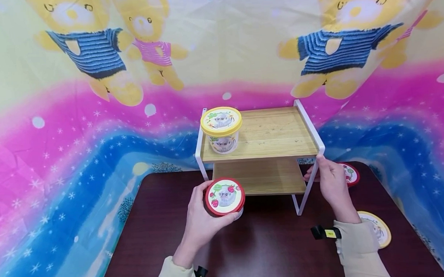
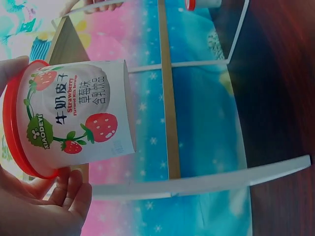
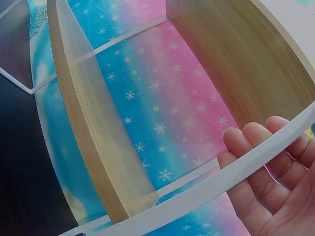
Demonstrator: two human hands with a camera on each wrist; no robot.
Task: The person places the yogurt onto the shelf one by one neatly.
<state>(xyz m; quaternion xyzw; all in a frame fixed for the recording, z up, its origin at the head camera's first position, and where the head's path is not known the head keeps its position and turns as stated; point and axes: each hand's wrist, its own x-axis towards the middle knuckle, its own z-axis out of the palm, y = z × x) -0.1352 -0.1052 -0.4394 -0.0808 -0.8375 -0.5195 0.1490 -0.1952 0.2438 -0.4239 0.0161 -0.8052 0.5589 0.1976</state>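
Observation:
My left hand [image 1: 201, 222] grips a strawberry milk tub [image 1: 225, 196] by its red lid, thumb on one side and fingers on the other. In the left wrist view, the white side of the tub [image 2: 78, 113] shows printed strawberries and a green label. The tub is held in front of a two-tier wooden shelf [image 1: 277, 132] with white side frames. At the shelf's right side, my right hand [image 1: 331, 181] holds the white frame's front upright. Its curled fingers [image 3: 290, 172] pass behind that bar in the right wrist view. A yellow-lidded tub [image 1: 221, 122] stands on the top tier's left end.
Right of the shelf, a red-lidded tub [image 1: 351, 174] sits partly behind my right hand. Nearer, a yellow-lidded tub [image 1: 384, 230] is partly covered by my right sleeve. The dark table [image 1: 264, 248] meets a bear-print cloth [image 1: 226, 64] behind it. The shelf's lower tier [image 1: 261, 176] holds nothing visible.

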